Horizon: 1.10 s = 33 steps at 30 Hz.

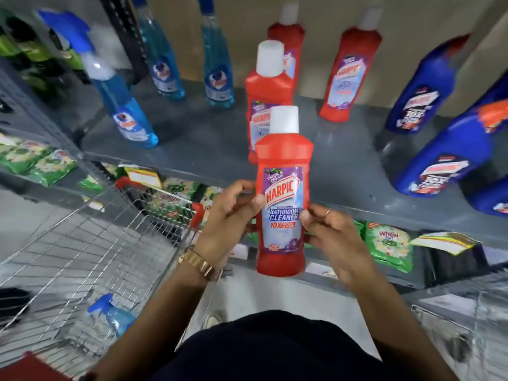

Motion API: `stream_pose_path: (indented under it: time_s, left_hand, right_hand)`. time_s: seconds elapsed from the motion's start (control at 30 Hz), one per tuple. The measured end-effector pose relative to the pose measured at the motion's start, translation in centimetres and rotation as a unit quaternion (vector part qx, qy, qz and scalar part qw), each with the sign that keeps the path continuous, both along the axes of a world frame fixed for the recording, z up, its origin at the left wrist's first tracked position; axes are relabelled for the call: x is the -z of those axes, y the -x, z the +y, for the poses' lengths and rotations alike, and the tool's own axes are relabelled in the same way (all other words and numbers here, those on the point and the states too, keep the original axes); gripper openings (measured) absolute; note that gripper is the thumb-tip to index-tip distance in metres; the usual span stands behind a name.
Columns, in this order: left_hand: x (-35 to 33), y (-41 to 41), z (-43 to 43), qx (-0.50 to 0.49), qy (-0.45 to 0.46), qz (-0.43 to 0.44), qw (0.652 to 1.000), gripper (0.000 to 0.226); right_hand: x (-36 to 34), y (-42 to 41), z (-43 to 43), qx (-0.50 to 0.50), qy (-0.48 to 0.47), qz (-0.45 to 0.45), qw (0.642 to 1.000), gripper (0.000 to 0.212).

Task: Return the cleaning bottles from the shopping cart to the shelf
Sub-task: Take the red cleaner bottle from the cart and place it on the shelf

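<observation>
Red bathroom-cleaner bottle [283,193] is held upright in front of the grey shelf [209,149], below its front edge, clasped at the label by left hand [233,213] and right hand [327,229]. Long axis runs near vertical, white cap uppermost, label turned toward the camera. A matching red bottle [264,105] stands just behind on the shelf. Risk judged: that standing bottle could be knocked over if the held one is pushed in too close. A blue spray bottle [110,320] is seen lying in the shopping cart [82,243].
</observation>
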State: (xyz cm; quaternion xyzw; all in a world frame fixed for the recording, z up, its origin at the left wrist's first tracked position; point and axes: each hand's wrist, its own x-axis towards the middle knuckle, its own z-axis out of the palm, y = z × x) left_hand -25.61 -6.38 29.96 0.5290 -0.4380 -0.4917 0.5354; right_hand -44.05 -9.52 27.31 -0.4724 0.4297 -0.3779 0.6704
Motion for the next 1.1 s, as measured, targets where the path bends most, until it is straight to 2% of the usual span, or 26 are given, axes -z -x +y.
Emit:
stream_pose_path:
  time_s: [0.13, 0.3, 0.43, 0.67, 0.83, 0.9, 0.97, 1.0, 1.07, 1.1]
  left_hand:
    - [-1.8, 3.0, -5.3, 0.061, 0.076, -0.014, 0.995, 0.019]
    - [-2.0, 6.5, -12.1, 0.102, 0.125, -0.055, 0.985, 0.022]
    - [-0.5, 8.0, -14.9, 0.106, 0.128, -0.054, 0.985, 0.022]
    - [0.4, 8.8, -17.0, 0.11, 0.104, -0.086, 0.985, 0.032]
    - [0.6, 8.6, -16.6, 0.105, 0.085, -0.097, 0.986, 0.038]
    - [1.2, 8.1, -15.2, 0.082, 0.083, -0.107, 0.987, 0.044]
    - [2.2, 7.1, -13.0, 0.053, 0.073, -0.088, 0.992, 0.045]
    - [2.7, 6.4, -11.6, 0.039, 0.073, -0.074, 0.994, 0.043]
    - [3.8, 4.3, -8.5, 0.011, 0.08, -0.064, 0.995, 0.039]
    - [4.2, 3.1, -7.1, -0.005, 0.089, -0.076, 0.993, 0.037]
  right_hand:
    - [-1.9, 2.9, -3.9, 0.038, 0.101, -0.031, 0.994, 0.032]
    - [-1.4, 5.6, -10.1, 0.096, 0.148, -0.025, 0.984, 0.033]
    - [0.7, 6.7, -13.2, 0.103, 0.165, -0.008, 0.981, 0.03]
    - [2.1, 7.7, -15.5, 0.107, 0.171, 0.029, 0.979, 0.037]
    - [1.3, 7.7, -14.8, 0.114, 0.167, 0.041, 0.979, 0.04]
    - [1.3, 6.9, -13.1, 0.191, 0.172, 0.062, 0.964, 0.04]
    - [1.6, 5.6, -10.2, 0.303, 0.211, 0.076, 0.926, 0.025]
    - [1.8, 4.4, -8.4, 0.325, 0.241, 0.086, 0.91, 0.015]
    - [2.4, 0.9, -4.9, 0.277, 0.287, 0.108, 0.911, 0.002]
    - [2.6, -1.0, -3.5, 0.232, 0.297, 0.117, 0.919, 0.005]
